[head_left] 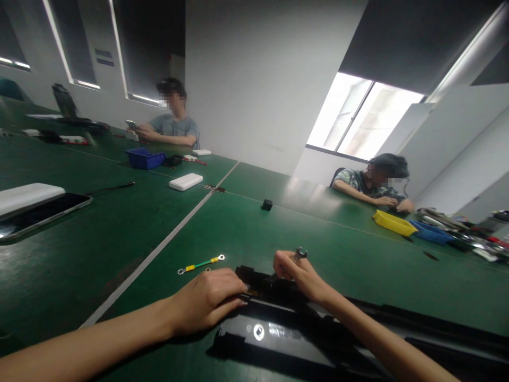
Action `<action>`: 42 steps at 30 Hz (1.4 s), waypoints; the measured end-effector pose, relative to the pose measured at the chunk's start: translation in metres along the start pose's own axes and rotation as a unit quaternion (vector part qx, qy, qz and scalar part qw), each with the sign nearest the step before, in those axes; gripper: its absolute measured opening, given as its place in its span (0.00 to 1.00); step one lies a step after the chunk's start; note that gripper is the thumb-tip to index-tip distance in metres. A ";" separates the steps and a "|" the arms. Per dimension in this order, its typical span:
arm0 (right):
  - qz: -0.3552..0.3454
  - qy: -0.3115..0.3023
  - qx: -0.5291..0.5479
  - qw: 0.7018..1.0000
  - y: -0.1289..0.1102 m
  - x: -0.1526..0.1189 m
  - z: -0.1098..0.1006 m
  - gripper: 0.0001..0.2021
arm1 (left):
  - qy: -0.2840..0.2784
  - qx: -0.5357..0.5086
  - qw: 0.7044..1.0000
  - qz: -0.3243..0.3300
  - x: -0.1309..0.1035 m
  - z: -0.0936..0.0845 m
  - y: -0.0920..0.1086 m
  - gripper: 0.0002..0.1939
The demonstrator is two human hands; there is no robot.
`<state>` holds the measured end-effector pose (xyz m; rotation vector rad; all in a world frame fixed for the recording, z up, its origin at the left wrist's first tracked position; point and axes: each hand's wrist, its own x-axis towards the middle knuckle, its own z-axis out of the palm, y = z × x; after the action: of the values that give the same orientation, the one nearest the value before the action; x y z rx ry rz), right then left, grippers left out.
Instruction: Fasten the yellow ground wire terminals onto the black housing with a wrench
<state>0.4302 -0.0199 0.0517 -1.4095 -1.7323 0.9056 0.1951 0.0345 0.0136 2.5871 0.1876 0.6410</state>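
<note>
A long black housing (302,339) with a glossy face lies across the table at the lower right. My left hand (212,300) is closed on its left end, fingertips at the edge of the open channel; whether they also pinch a small part is hidden. My right hand (296,273) is closed around a wrench (301,253), whose shiny head sticks up above the fist. The tool's dark lower end tilts down into the channel near my left fingertips. Just beyond my left hand lies a short green-and-yellow wire with ring terminals (202,263).
A small black block (267,205) and a white box (186,182) sit farther back. At left lies a phone (47,215). Blue (145,158) and yellow (393,223) bins stand across the green table (159,297). Two people (175,122) sit at the far side.
</note>
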 end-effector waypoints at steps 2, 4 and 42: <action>-0.004 0.003 -0.008 1.000 -0.001 0.001 0.002 0.29 | -0.001 0.001 1.000 -0.001 0.000 0.000 0.000 0.09; -0.006 0.003 -0.020 1.000 -0.001 0.001 0.004 0.30 | -0.003 0.002 1.000 -0.003 0.001 0.000 0.000 0.09; 0.000 0.002 -0.024 1.000 -0.002 0.000 0.009 0.31 | -0.007 -0.012 1.000 -0.025 0.000 0.001 -0.002 0.10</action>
<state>0.4215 -0.0212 0.0493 -1.4405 -1.7625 0.8662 0.1959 0.0361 0.0114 2.5558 0.2379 0.6026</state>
